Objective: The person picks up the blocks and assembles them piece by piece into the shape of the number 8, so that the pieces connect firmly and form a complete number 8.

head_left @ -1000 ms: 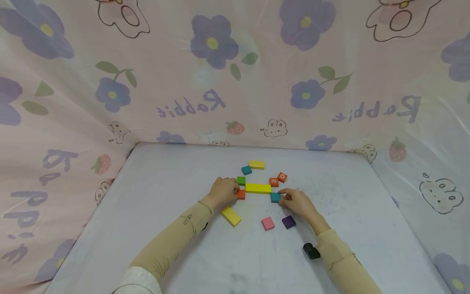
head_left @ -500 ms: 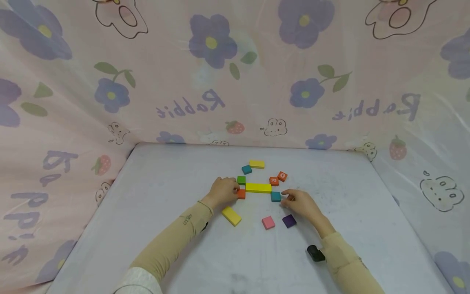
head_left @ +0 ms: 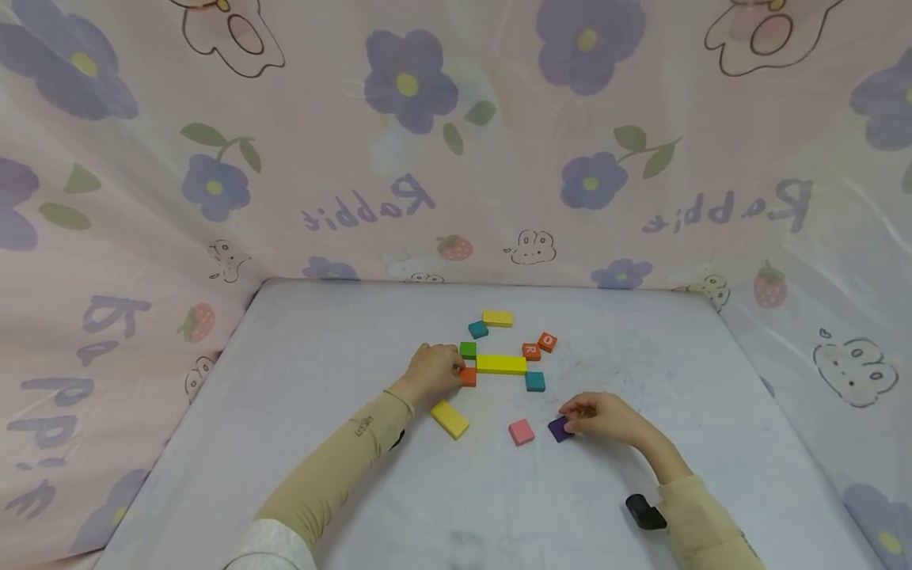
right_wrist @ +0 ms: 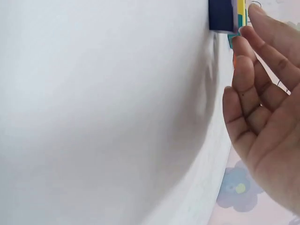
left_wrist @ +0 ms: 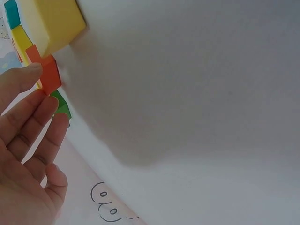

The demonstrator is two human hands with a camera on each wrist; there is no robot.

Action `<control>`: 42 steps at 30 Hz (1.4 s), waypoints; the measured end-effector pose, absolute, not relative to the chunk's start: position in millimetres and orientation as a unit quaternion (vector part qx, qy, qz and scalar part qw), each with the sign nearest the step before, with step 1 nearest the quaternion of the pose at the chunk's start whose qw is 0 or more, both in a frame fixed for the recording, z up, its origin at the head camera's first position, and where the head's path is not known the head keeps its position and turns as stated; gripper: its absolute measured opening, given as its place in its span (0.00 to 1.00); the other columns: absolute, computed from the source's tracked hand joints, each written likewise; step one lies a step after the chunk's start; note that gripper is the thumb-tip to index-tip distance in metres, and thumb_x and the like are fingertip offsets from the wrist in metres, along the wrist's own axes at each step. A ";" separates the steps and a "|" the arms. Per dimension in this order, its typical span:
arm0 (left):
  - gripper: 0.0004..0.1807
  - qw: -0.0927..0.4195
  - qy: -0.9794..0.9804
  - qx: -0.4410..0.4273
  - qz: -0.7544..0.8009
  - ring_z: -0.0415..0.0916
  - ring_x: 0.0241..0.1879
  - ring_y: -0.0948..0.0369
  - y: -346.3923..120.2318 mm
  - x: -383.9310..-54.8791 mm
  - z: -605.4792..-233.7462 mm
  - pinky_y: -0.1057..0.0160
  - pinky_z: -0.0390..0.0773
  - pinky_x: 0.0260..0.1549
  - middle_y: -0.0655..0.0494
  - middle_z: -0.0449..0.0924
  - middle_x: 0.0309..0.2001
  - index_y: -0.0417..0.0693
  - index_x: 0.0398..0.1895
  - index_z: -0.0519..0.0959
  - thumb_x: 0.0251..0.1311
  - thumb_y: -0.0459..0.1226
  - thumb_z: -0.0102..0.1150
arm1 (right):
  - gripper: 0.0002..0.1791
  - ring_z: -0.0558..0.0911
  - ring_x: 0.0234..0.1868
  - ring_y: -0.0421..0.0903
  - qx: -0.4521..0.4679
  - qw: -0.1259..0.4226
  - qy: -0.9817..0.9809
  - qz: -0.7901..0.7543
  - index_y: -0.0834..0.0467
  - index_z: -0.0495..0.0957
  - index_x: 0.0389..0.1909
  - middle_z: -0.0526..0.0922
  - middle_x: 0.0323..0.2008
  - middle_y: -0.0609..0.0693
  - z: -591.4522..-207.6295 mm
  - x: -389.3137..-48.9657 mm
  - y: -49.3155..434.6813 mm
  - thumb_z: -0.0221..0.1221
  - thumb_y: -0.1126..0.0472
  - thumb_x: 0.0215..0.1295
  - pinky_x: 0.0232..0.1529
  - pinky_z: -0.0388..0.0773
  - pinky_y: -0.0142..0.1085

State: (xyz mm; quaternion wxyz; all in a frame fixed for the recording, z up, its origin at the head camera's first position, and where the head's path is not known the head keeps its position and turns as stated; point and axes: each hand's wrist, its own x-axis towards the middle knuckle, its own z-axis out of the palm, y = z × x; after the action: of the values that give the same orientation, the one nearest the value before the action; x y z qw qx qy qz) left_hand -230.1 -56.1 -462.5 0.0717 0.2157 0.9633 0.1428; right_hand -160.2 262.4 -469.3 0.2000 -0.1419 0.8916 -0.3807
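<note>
In the head view, my left hand (head_left: 433, 369) is at the left end of a long yellow block (head_left: 502, 365). Its thumb and index finger pinch an orange block (left_wrist: 50, 75) by opposite sides, and a green block (head_left: 468, 350) lies just beyond. My right hand (head_left: 606, 416) is at a dark purple block (head_left: 560, 429), thumb overlapping it, fingers loosely bent and parted from the thumb. In the right wrist view the purple block (right_wrist: 222, 15) sits just past the fingertips. A teal block (head_left: 535, 381) and an orange R block (head_left: 531, 351) flank the long block's right end.
A pink block (head_left: 522, 432) lies left of the purple one. A yellow block (head_left: 450, 419) lies near the left forearm. Farther back are another yellow block (head_left: 497, 318), a second teal block (head_left: 478, 329) and an orange O block (head_left: 547, 341). Patterned cloth (head_left: 456, 158) surrounds the white table (head_left: 356, 317).
My right hand has let go of the teal block beside the long yellow one and moved nearer and rightward to the purple block. The left hand has stayed in place.
</note>
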 end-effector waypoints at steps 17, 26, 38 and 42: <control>0.11 0.076 0.964 0.214 0.143 0.70 0.31 0.63 -56.5 -229.2 -462.3 0.59 0.67 0.42 0.60 0.80 0.33 0.51 0.40 0.85 0.53 0.41 0.64 | 0.11 0.74 0.32 0.35 -0.148 0.161 0.904 -0.368 0.57 0.79 0.40 0.80 0.32 0.47 -476.9 -150.5 260.9 0.64 0.58 0.56 0.33 0.73 0.27; 0.11 0.067 0.964 0.217 0.141 0.74 0.33 0.63 -57.8 -229.0 -461.8 0.61 0.67 0.41 0.59 0.82 0.36 0.50 0.41 0.85 0.54 0.39 0.63 | 0.11 0.73 0.31 0.41 -0.109 0.142 0.923 -0.341 0.56 0.79 0.39 0.79 0.29 0.46 -474.9 -156.9 238.7 0.64 0.58 0.56 0.33 0.71 0.30; 0.12 0.064 0.963 0.219 0.145 0.74 0.34 0.62 -58.6 -228.6 -464.9 0.62 0.65 0.38 0.59 0.81 0.37 0.50 0.42 0.84 0.54 0.39 0.62 | 0.11 0.71 0.28 0.42 -0.064 0.118 0.949 -0.286 0.57 0.79 0.37 0.77 0.25 0.46 -470.8 -162.7 211.4 0.65 0.57 0.55 0.31 0.68 0.32; 0.12 0.060 0.964 0.219 0.138 0.74 0.34 0.63 -58.9 -229.8 -466.9 0.62 0.65 0.39 0.59 0.82 0.37 0.51 0.42 0.84 0.54 0.41 0.63 | 0.11 0.72 0.28 0.43 -0.034 0.128 0.952 -0.276 0.57 0.80 0.37 0.77 0.25 0.47 -469.6 -165.0 202.4 0.65 0.56 0.55 0.32 0.69 0.33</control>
State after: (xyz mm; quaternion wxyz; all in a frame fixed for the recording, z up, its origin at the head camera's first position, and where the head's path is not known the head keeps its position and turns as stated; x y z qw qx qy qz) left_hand -229.8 -58.9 -466.9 0.0599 0.2185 0.9642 0.1380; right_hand -165.0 202.4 -469.6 0.1277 -0.0344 0.9521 -0.2756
